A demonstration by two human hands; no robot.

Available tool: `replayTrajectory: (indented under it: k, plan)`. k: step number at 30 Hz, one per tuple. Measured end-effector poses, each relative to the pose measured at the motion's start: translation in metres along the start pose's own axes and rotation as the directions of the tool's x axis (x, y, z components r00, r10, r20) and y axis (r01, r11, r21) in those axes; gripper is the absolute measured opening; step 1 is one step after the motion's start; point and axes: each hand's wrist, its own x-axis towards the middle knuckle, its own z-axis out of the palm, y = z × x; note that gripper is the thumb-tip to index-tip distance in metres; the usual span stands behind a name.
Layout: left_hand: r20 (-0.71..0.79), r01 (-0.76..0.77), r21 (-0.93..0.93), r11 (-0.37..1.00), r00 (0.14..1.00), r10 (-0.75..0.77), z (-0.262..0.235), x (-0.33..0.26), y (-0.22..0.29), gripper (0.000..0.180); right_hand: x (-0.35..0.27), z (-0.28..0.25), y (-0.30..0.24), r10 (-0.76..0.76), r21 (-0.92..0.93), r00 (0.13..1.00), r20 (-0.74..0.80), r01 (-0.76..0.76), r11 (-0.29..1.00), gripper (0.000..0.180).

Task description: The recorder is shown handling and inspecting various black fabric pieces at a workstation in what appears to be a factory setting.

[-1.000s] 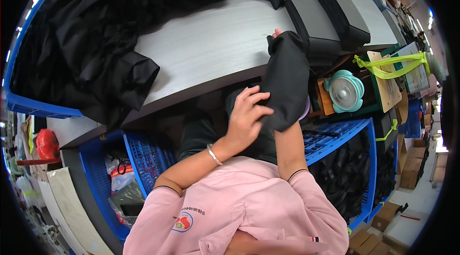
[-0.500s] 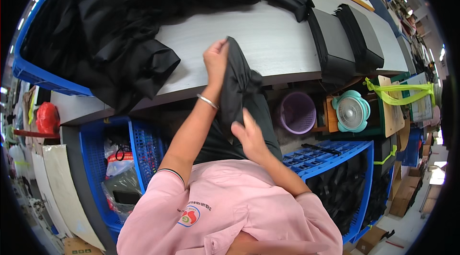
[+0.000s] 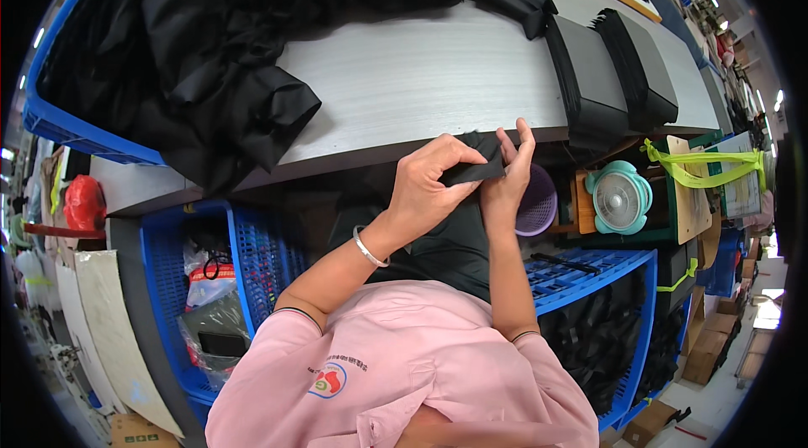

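Across the upper part of our view, we had the pale grey table (image 3: 421,61), and on its left side there was a large loose heap of black cloth (image 3: 202,35). Lower down, on both sides of our body, stood blue crates: the left crate (image 3: 240,280) contained plastic bags (image 3: 210,288), and the right crate (image 3: 589,271) contained black material (image 3: 593,338). On the right part of the table we saw two dark stacks, the nearer stack (image 3: 593,69) and the farther stack (image 3: 644,69). Below them were a turquoise fan (image 3: 621,200) and a purple basket (image 3: 539,204), the latter just beside our right hand (image 3: 505,183).

Our left hand (image 3: 427,183) had a narrow grip, with the small black cloth piece (image 3: 490,163) between thumb and fingers. This piece was above our lap, near the front edge of the table. Our right hand was at the piece's right end, with two fingers straight and apart; whether its thumb pressed the cloth, we could not tell.

To do this handling well, we judged, the left pinch needed to be firm but gentle, the right hand needed to support the free end, and the cloth needed light, even tension, because such soft material could easily crease or slip.
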Motion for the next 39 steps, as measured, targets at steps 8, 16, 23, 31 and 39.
replayTrajectory:
  k: [8,16,23,31,39]
  plan:
    - [-0.1,0.337,-0.527,0.781,0.887,-0.451,-0.018,0.022,-0.048,0.018,-0.03,-0.026,-0.021,0.328,0.554,0.593,0.735,-0.805,0.212,0.021]
    - [0.626,0.564,-0.779,-0.274,0.727,-0.284,-0.018,-0.023,-0.058,0.056,0.01,-0.016,-0.014,0.209,0.255,0.958,0.194,-0.255,0.933,0.026]
    - [0.747,0.746,-0.654,-0.125,0.611,-0.261,0.009,-0.075,-0.081,0.033,-0.032,0.018,0.017,0.015,0.152,0.907,0.42,-0.087,0.985,0.02]
    - [0.722,0.722,-0.681,-0.122,0.635,-0.274,0.017,-0.077,-0.079,0.036,-0.108,0.052,0.044,-0.256,0.163,0.629,0.734,0.203,0.966,0.03]
    - [0.615,0.67,-0.741,0.037,0.7,-0.364,-0.024,-0.063,-0.078,0.039,-0.096,0.009,0.034,0.029,0.088,0.67,0.742,-0.14,0.986,0.025]
